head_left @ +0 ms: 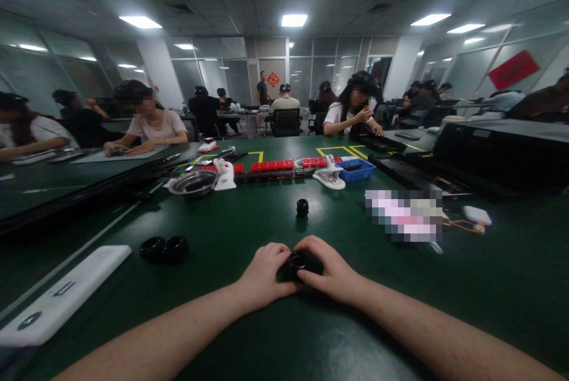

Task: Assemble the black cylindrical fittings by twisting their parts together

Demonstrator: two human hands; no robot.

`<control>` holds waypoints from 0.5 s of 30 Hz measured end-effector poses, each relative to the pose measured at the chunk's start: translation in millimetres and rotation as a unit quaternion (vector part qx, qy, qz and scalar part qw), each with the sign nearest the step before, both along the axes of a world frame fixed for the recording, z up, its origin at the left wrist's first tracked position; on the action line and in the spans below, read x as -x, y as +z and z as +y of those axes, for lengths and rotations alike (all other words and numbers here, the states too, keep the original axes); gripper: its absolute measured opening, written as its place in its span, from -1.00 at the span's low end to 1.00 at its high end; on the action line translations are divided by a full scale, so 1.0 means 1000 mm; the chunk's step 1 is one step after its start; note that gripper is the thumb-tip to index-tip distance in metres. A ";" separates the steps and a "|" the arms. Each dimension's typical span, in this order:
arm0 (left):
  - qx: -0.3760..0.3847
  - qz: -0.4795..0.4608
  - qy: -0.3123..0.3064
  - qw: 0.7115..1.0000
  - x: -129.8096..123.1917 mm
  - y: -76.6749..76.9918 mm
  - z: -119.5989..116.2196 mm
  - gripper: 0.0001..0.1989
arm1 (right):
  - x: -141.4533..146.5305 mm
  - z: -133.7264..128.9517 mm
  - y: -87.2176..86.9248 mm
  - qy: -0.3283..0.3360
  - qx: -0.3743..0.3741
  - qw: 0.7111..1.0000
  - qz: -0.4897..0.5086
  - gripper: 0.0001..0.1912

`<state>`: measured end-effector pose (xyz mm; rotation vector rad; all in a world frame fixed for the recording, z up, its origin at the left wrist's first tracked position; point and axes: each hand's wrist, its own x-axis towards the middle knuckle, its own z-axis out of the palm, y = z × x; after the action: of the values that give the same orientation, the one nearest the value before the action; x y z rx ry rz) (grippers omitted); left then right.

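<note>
Low over the green table, my left hand [265, 271] and my right hand [331, 268] meet around a black round part [299, 260] with a hole in its face. Fingers of both hands are closed on it, and they cover much of its sides. Straight ahead of them stands a small black ribbed cylinder [302, 208]. To the left, two black ring-like parts lie side by side, the left ring [152, 247] touching the right ring [176, 247].
A white flat case [66, 295] lies at left. Farther off are a metal bowl [192, 183], white clamps, red trays [272, 165] and a blue bin [357, 169]. A blurred-out packet [404, 215] and a large black box [502, 153] occupy the right. Several people sit beyond.
</note>
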<state>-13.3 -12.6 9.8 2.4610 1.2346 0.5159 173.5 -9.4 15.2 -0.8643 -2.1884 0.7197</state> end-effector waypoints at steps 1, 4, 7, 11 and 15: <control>0.000 0.000 0.000 1.000 0.000 0.000 0.000 -0.63 | -0.001 0.000 0.000 0.014 -0.003 1.000 0.006 -0.71; -0.002 0.001 0.000 1.000 0.000 0.001 0.000 -0.64 | -0.002 -0.001 -0.003 0.012 0.018 1.000 0.013 -0.59; 0.005 -0.001 0.000 1.000 0.000 0.002 0.000 -0.64 | -0.001 -0.001 -0.005 -0.027 0.049 0.998 -0.001 -0.49; 0.012 -0.004 0.001 1.000 0.000 0.002 0.000 -0.64 | 0.000 -0.001 -0.001 -0.034 0.036 0.999 -0.016 -0.66; 0.000 -0.006 0.002 1.000 0.000 0.000 0.000 -0.62 | -0.002 -0.002 0.002 0.035 0.023 0.999 0.001 -0.55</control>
<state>-13.6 -12.4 9.5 2.4506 1.2357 0.5316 175.0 -11.2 16.8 -0.8126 -2.2169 0.8069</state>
